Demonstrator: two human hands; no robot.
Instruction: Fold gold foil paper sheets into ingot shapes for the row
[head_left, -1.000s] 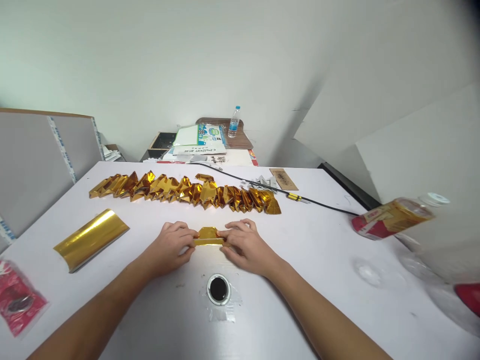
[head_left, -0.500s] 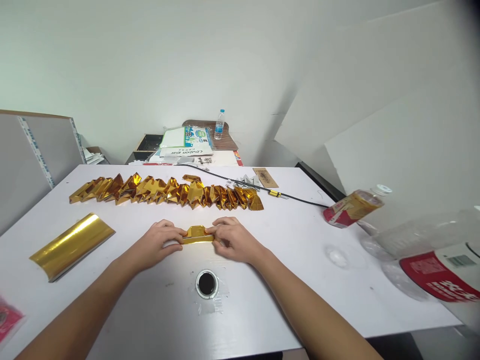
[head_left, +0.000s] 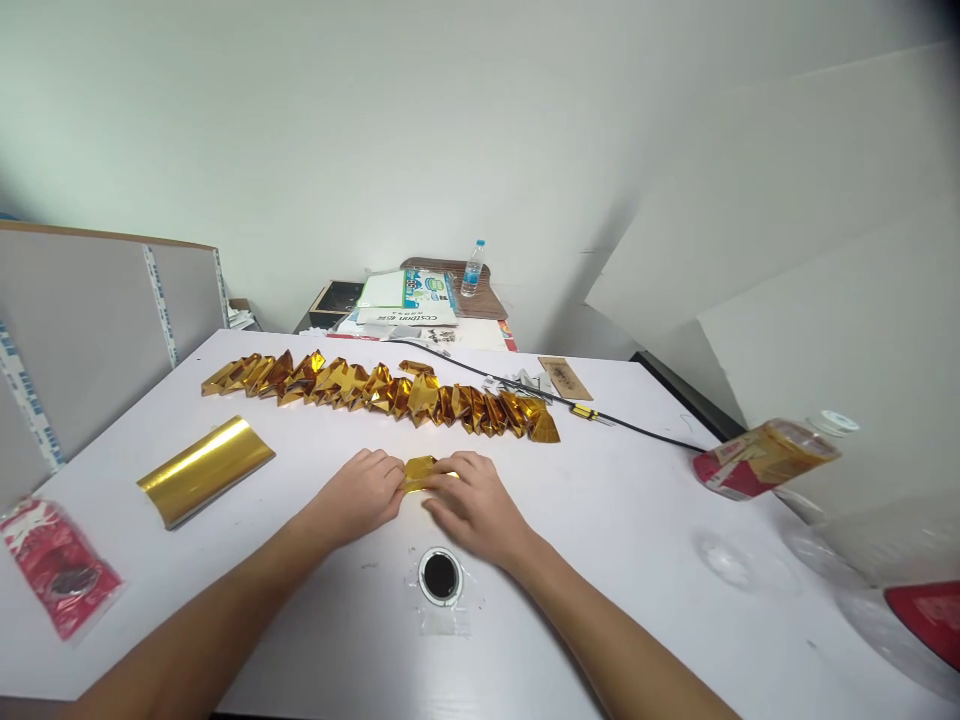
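Observation:
A small folded piece of gold foil paper [head_left: 418, 468] lies on the white table between my hands. My left hand [head_left: 366, 492] is closed on its left end, fingers curled and pressed together. My right hand [head_left: 480, 505] reaches over the right part, its fingertips gripping the paper and its thumb lower, nearer to me. Those fingers hide much of the fold. Beyond my hands runs a long row of folded gold foil ingots [head_left: 360, 385]. To the left lies a slightly curled stack of gold foil sheets [head_left: 206, 470].
A dark round hole with a pale rim [head_left: 440, 576] is in the table in front of me. A pink packet [head_left: 60, 570] lies far left. A black cable [head_left: 510, 382] crosses behind. At right are a tilted labelled bottle [head_left: 772, 455] and a large clear bottle [head_left: 892, 600].
The view has turned a little left, so things sit further right. My right fingers have come over the gold paper, covering more of it; my left fingers are curled tighter.

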